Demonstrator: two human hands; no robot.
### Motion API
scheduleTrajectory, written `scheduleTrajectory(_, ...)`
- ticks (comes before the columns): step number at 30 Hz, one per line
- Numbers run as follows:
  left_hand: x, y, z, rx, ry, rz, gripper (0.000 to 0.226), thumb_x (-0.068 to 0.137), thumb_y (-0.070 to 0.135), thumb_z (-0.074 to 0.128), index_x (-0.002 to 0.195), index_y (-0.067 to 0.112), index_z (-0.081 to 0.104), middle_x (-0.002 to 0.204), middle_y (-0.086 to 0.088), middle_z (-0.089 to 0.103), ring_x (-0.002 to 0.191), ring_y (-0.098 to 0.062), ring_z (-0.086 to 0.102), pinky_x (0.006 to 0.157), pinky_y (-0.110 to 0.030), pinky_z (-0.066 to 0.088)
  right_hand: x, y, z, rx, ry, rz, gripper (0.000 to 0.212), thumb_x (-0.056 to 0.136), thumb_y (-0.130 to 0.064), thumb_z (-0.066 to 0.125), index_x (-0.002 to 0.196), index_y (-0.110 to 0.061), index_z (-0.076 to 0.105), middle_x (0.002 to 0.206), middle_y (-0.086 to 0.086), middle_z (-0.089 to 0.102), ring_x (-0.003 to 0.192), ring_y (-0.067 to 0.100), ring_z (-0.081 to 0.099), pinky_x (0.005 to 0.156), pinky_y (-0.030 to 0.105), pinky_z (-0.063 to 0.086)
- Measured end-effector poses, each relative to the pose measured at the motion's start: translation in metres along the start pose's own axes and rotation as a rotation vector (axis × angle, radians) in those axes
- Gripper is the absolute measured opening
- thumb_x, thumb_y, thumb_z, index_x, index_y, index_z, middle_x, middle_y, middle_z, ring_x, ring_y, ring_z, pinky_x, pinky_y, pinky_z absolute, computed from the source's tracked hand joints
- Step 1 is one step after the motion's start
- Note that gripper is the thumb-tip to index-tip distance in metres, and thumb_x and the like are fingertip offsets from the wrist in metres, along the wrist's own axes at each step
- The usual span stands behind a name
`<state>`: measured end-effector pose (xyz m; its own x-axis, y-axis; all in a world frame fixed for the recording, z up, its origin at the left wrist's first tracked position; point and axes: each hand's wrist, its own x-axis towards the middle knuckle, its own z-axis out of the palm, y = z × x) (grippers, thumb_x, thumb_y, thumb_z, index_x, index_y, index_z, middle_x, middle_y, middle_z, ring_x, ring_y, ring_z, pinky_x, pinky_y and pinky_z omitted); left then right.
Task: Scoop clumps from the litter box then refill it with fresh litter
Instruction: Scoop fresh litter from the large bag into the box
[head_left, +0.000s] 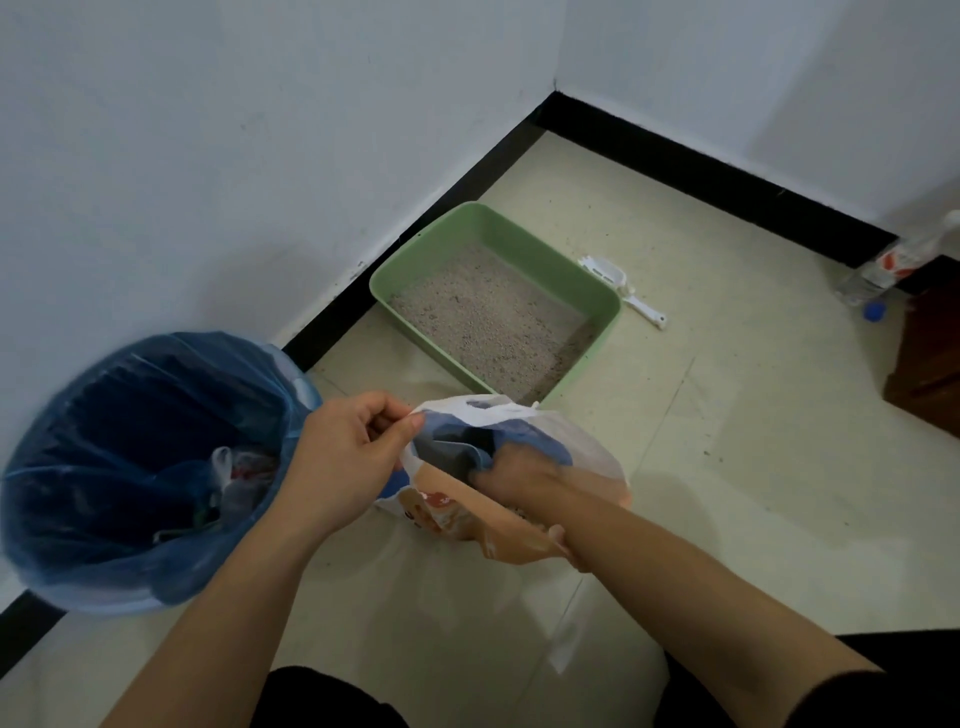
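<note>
Litter box is sitting in the corner, white scoop lying just beside it, so scooping's probably done. You're pinching the litter bag open with your left hand, while your right hand is gripping a grey cup inside. Refilling's only just starting.

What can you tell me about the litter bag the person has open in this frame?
The litter bag is soft plastic, printed orange, white and blue, with a cut-out carry handle in its top flap. It stands on the floor before the person, between the blue-lined bin and the green litter box, with its mouth open upward. The left hand pinches the mouth's left edge; the right hand reaches inside beside a blurred grey shape. Its contents are hidden.
</note>
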<state>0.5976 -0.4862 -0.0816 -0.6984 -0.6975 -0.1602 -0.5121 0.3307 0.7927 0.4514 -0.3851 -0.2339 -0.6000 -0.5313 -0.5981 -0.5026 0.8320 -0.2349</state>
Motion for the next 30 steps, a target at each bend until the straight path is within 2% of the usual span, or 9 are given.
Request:
scheduleTrajectory(3,-0.003,0.005,-0.001,-0.004,-0.036,0.002,0.013,0.091,0.023,0.065,0.079,0.017,0.067,0.058,0.004,0.06,0.055,-0.001,0.057,0.054,-0.013,0.047,-0.003,0.012,0.002,0.062,-0.021,-0.029,0.053,0.077,-0.072,0.053,0.115,-0.036,0.06,0.1,-0.003,0.069,0.089,0.017,0.064,0.07,0.03,0.045)
scheduleTrajectory(5,-0.004,0.007,-0.001,-0.001,-0.04,-0.002,0.015,0.091,0.023,0.064,0.079,0.016,0.067,0.057,0.003,0.06,0.053,-0.001,0.056,0.053,-0.014,0.046,-0.01,0.019,-0.003,0.064,-0.067,-0.074,0.055,0.071,-0.078,0.049,0.106,-0.037,0.063,0.095,-0.005,0.07,0.088,0.018,0.065,0.073,0.032,0.046)
scheduleTrajectory(7,-0.001,0.007,-0.003,0.028,-0.017,-0.002,0.016,0.092,0.024,0.064,0.079,0.016,0.067,0.056,0.005,0.059,0.052,-0.002,0.055,0.052,-0.016,0.044,-0.02,0.024,-0.019,0.075,-0.101,-0.138,0.052,0.075,-0.074,0.044,0.096,-0.031,0.067,0.089,-0.001,0.069,0.086,0.02,0.064,0.073,0.032,0.045)
scheduleTrajectory(10,0.005,0.01,-0.01,0.124,0.012,-0.002,0.017,0.093,0.027,0.062,0.078,0.018,0.066,0.059,0.008,0.06,0.057,-0.006,0.056,0.057,-0.024,0.044,-0.039,0.028,-0.052,0.195,-0.101,-0.161,0.043,0.08,-0.06,0.051,0.081,-0.021,0.069,0.079,0.0,0.068,0.077,0.018,0.063,0.072,0.035,0.05)
scheduleTrajectory(14,0.009,0.012,-0.017,0.175,0.009,-0.003,0.019,0.094,0.028,0.06,0.083,0.015,0.067,0.061,0.003,0.062,0.061,-0.014,0.059,0.064,-0.033,0.05,-0.062,0.032,-0.088,0.207,-0.079,-0.2,0.042,0.078,-0.053,0.053,0.055,-0.018,0.053,0.057,-0.003,0.054,0.06,0.015,0.051,0.058,0.031,0.039)
scheduleTrajectory(16,0.007,0.013,-0.018,0.178,-0.012,0.006,0.019,0.095,0.028,0.059,0.08,0.019,0.065,0.063,0.002,0.063,0.063,-0.016,0.061,0.067,-0.036,0.052,-0.071,0.038,-0.098,0.207,-0.048,-0.188,0.044,0.072,-0.057,0.052,0.053,-0.018,0.052,0.051,-0.004,0.048,0.054,0.014,0.048,0.056,0.03,0.038)
scheduleTrajectory(22,0.004,0.017,-0.015,0.152,-0.069,0.003,0.027,0.096,0.025,0.056,0.07,0.023,0.055,0.067,-0.001,0.06,0.069,-0.023,0.061,0.066,-0.036,0.05,-0.092,0.063,-0.109,0.434,-0.085,-0.245,0.042,0.073,-0.039,0.06,0.05,-0.005,0.052,0.05,0.006,0.041,0.05,0.017,0.035,0.057,0.032,0.032)
scheduleTrajectory(27,0.01,0.016,-0.017,0.106,-0.05,-0.048,0.028,0.096,0.024,0.056,0.069,0.019,0.056,0.07,-0.003,0.062,0.071,-0.022,0.06,0.066,-0.038,0.049,-0.103,0.076,-0.112,0.52,-0.087,-0.26,0.037,0.081,-0.025,0.062,0.048,-0.011,0.053,0.047,0.001,0.041,0.046,0.014,0.033,0.053,0.027,0.031)
scheduleTrajectory(30,0.015,0.015,-0.017,0.121,-0.032,-0.05,0.027,0.095,0.026,0.057,0.07,0.017,0.06,0.07,-0.003,0.064,0.07,-0.022,0.059,0.066,-0.037,0.049,-0.106,0.083,-0.118,0.57,-0.07,-0.27,0.045,0.084,-0.017,0.061,0.043,-0.017,0.044,0.046,-0.001,0.037,0.046,0.014,0.029,0.05,0.025,0.028)
